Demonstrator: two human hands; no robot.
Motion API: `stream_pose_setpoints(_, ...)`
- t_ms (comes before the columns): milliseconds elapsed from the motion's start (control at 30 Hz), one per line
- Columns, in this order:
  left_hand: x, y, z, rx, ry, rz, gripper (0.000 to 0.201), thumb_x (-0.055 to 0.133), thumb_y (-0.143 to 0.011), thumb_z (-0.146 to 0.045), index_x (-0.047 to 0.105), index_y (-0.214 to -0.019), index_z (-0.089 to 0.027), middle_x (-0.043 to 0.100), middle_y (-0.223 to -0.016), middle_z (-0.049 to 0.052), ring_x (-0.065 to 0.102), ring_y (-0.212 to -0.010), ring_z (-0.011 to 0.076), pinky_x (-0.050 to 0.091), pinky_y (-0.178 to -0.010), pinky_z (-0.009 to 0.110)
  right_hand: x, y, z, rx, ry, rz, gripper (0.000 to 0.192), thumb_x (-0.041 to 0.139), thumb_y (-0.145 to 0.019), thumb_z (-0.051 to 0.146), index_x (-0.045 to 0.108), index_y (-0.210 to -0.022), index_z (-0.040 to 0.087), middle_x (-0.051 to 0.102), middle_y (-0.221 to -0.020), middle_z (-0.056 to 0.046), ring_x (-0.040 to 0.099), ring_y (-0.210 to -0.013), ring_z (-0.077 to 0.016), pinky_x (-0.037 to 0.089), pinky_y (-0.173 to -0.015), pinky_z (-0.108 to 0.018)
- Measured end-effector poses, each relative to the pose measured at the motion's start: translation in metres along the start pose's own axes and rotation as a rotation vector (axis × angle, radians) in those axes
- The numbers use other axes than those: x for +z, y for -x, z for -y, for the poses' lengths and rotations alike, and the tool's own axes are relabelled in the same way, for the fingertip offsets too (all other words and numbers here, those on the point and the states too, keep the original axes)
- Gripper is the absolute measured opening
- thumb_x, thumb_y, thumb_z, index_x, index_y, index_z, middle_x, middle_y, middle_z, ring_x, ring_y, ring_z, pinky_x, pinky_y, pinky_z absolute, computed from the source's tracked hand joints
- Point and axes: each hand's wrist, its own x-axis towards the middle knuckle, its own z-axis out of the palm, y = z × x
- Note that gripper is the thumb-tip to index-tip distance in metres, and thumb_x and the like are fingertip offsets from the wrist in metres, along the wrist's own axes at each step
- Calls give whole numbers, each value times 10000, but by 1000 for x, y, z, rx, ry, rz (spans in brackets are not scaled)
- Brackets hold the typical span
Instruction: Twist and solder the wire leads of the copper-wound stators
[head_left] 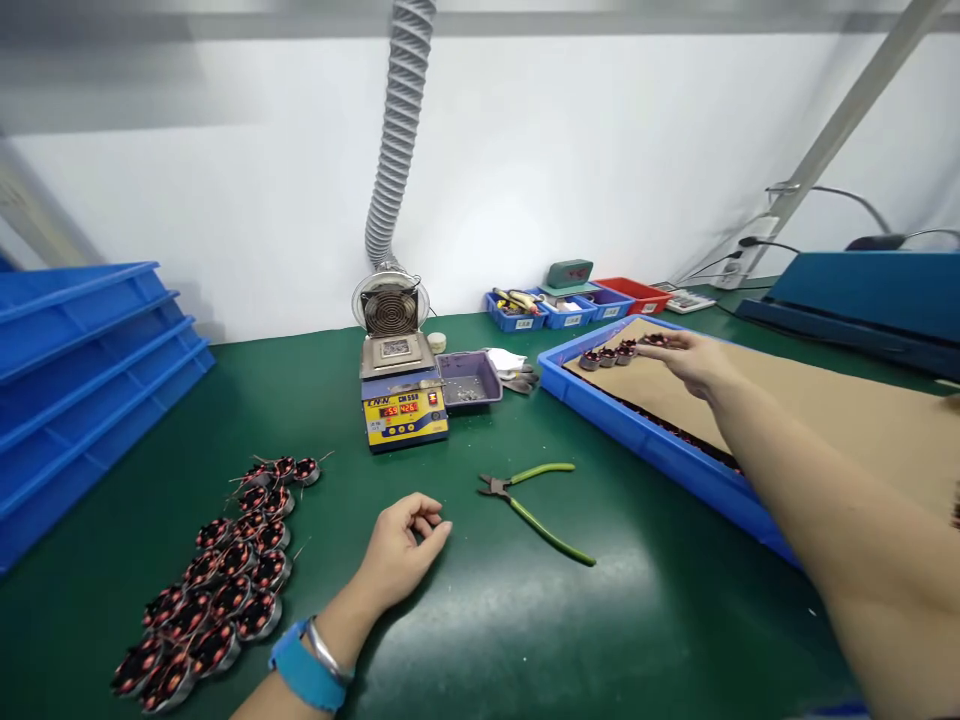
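Observation:
My left hand point(405, 545) rests on the green table with its fingers loosely curled, the thumb apart from them and nothing visible in it. Diagonal cutters point(496, 487) with green handles lie spread to its right. Over the blue tray point(637, 440), my right hand point(694, 362) has its fingers closed around a small copper-wound motor stator point(656, 340), partly hidden by them. Just left of those fingers, a short row of similar stators point(608, 357) stands on the tray's brown cardboard sheet point(795, 400). Many more wound stators point(234, 555) with loose wire ends are grouped at the left.
A yellow-and-blue heating unit point(405, 415) with red digits stands under a grey hose point(405, 110). Beside it are a purple tray point(471, 380) and gloves point(517, 372). Small blue bins point(517, 322) line the wall; stacked blue trays point(90, 380) rise at left.

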Motion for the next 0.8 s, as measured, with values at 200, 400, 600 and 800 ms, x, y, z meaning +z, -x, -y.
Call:
stream_pose_setpoints(200,0,-1,-3,-32,15,-27,289,643,-750,-394,638,-870,-131,602,-689,17,496,-578,95,390,-521,207,-24,3,-17,120,48,-28,230,773,-545,295,562,-616,236,591,-673,-72,554,-704,-244,429,-661,-385)
stream_pose_setpoints(400,0,-1,-9,-74,59,-29,277,674,-718,-378,627,-831,-129,618,-729,35,504,-584,81,392,-513,190,37,61,19,-68,-55,254,330,789,-509,422,642,-739,237,622,-701,-42,567,-668,-222,473,-649,-363)
stream_pose_setpoints(600,-8,-4,-6,-117,291,-3,325,729,-621,-299,605,-853,-109,656,-820,72,480,-533,40,395,-516,181,122,199,32,-289,-52,776,284,714,-608,496,560,-685,271,609,-608,-15,574,-537,-205,488,-519,-361)
stream_pose_setpoints(800,-7,2,-6,-177,405,73,305,691,-625,-263,575,-862,-108,660,-884,84,417,-468,5,345,-466,169,136,218,29,-463,19,725,361,766,-517,549,540,-731,367,623,-683,-26,594,-601,-263,492,-555,-434)
